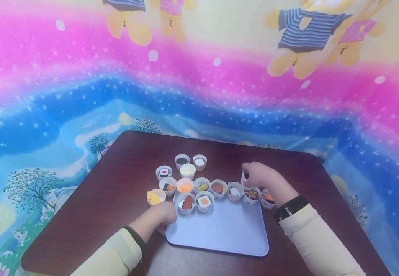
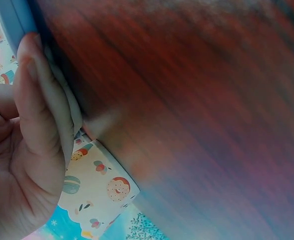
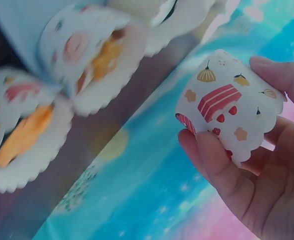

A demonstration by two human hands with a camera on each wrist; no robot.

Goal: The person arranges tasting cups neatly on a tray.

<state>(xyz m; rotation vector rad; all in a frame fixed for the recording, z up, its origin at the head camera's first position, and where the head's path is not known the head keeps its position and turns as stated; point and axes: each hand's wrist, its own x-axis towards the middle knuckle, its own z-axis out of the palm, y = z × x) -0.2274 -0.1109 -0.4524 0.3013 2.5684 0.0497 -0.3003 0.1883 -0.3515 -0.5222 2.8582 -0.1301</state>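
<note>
My right hand grips a white paper baking cup with cake-slice prints, thumb on one side and fingers on the other. It is raised near the right end of a row of cups, its contents mostly hidden. My left hand is at the left edge of a pale blue tray; in the left wrist view its fairly straight fingers touch the rim. Close beyond it stands a cup with yellow food. Two cups stand on the tray, one with a reddish-brown piece, the other with a white square.
Several cups line the tray's far edge, including one with orange food and one with a star-shaped piece. An orange-topped cup stands by the tray's right corner. Behind are more cups, one dark inside, on the brown table.
</note>
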